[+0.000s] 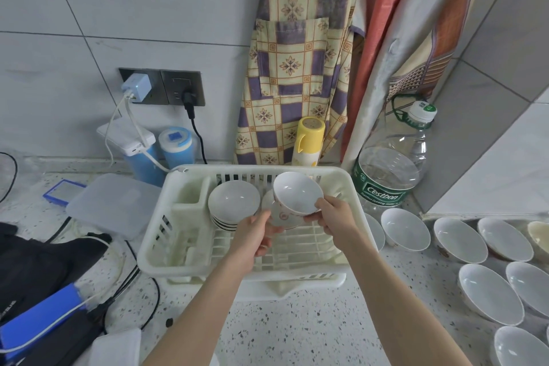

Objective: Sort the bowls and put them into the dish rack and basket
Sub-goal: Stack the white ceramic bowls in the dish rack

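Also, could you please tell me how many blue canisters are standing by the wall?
2. One blue canister stands under the white power bank, the second canister just right of it, both behind the dish rack. None seem hidden.

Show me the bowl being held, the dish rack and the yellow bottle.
held bowl [295, 192]: head view, inner wall.
dish rack [154, 242]: head view, left rim.
yellow bottle [309, 142]: head view, body front.

Nine loose bowls [405, 229] — one rack [154, 249]
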Demonstrator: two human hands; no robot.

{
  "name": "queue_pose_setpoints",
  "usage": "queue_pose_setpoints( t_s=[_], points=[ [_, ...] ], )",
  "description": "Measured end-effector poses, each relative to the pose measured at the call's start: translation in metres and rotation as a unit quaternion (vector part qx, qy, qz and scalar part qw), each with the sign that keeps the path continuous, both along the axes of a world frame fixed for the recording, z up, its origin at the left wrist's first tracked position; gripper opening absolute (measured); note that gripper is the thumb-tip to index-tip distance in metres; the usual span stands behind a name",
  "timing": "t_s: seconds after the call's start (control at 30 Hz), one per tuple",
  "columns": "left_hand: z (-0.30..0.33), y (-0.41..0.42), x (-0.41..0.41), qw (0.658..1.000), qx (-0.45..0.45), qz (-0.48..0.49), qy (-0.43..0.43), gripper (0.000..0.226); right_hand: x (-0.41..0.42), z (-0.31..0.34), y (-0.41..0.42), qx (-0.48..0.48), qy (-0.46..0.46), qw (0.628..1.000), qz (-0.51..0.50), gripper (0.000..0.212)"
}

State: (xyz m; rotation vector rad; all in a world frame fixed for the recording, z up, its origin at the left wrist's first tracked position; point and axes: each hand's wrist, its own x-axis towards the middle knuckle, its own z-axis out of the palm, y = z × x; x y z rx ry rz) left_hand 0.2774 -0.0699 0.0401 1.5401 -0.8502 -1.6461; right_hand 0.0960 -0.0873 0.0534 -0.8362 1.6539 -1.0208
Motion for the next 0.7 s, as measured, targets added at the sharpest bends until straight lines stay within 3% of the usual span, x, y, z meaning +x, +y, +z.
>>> queue_pose_setpoints(
  t_s=[0.17,0.3,0.53,0.7],
  points=[
    [-0.012,-0.002,0.002,0.997,0.063,0.007,-0.036,0.01,0.003,-0.019,-0.011,-0.011,0.073,0.997,-0.008,0.021],
    [-0.019,-0.004,0.002,0.998,0.067,0.009,-0.019,0.011,0.006,-0.031,-0.019,-0.004,0.142,0.99,0.01,0.024],
    [-0.024,-0.009,-0.005,0.998,0.05,0.025,0.023,0.022,0.008,-0.04,-0.022,0.018,0.188,0.98,0.065,0.024],
    [-0.023,-0.005,-0.006,0.997,0.06,0.023,0.05,0.016,0.007,-0.044,-0.022,0.006,0.17,0.982,0.077,0.041]
  ],
)
